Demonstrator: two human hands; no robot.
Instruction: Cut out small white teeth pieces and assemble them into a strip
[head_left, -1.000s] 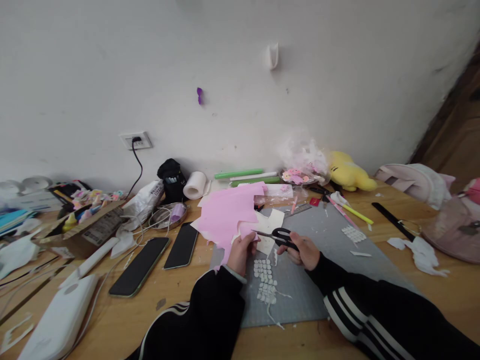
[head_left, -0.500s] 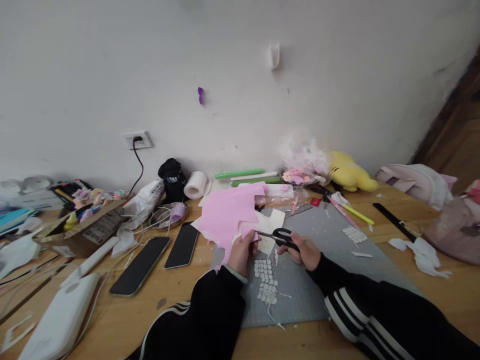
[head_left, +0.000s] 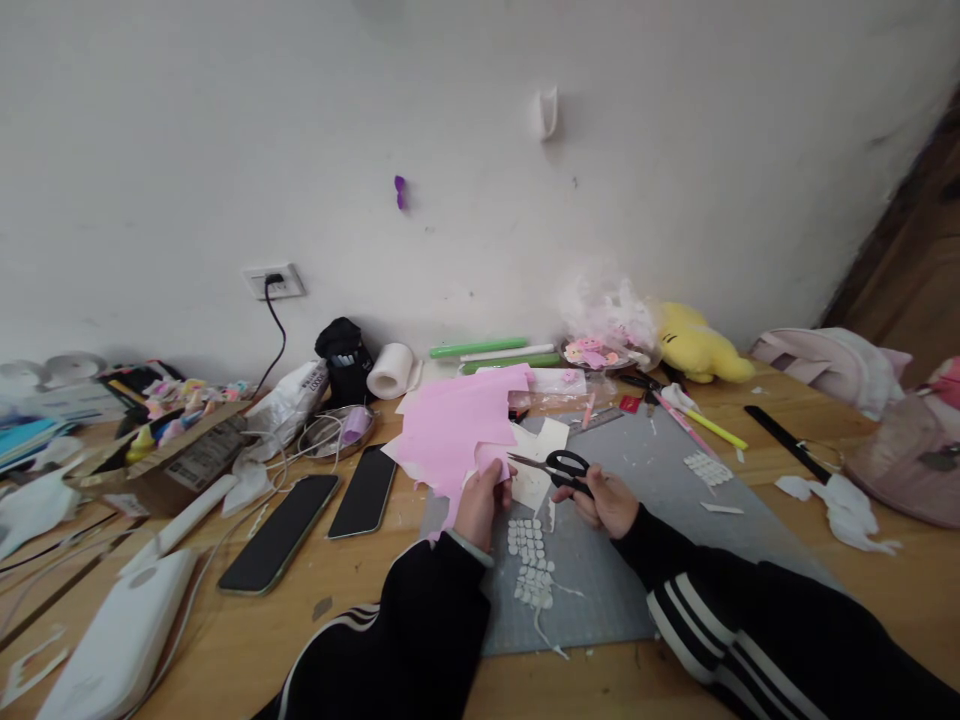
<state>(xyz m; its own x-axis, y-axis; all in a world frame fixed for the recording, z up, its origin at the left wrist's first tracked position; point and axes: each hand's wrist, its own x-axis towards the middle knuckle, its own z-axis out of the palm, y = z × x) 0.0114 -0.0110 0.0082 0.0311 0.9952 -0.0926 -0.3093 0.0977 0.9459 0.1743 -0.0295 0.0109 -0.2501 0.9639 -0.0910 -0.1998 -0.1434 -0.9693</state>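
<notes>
Left hand: The left hand (head_left: pixel 478 508) is closed in a pinch on a small pink paper portion (head_left: pixel 489 458); whether this portion is separate from the pink sheet (head_left: pixel 450 425) cannot be told.
Right hand: The right hand (head_left: pixel 611 503) grips the handles of the black-handled scissors (head_left: pixel 553 462).
Scissors: The blades point towards the left fingertips. Contact between blades and paper cannot be confirmed.
Pink sheet: Lies at the upper left of the grey mat (head_left: pixel 600 580), partly over the table (head_left: pixel 330 650); edges irregular.
Step in hand: Judged to be scissor work on the pink paper.
Handling requirement: An accurate cut calls for steady paper, aligned blades and fingertips outside the blade line.
Obstruction: Cream paper (head_left: pixel 553 438) lies behind and under the blade area and could be caught. The left fingers partly hide the pinched edge.
White cut pieces: One group (head_left: pixel 529 540) lies on the mat between the forearms; a second group (head_left: pixel 709 468) lies farther right.
Left surroundings: Two dark phones (head_left: pixel 279 535), a cardboard box (head_left: pixel 169 460).
Rear surroundings: A white roll (head_left: pixel 390 372), a green tube (head_left: pixel 480 347), a yellow plush (head_left: pixel 697 345).
Right surroundings: A black strip (head_left: pixel 784 440) beside crumpled tissue (head_left: pixel 847 510).
</notes>
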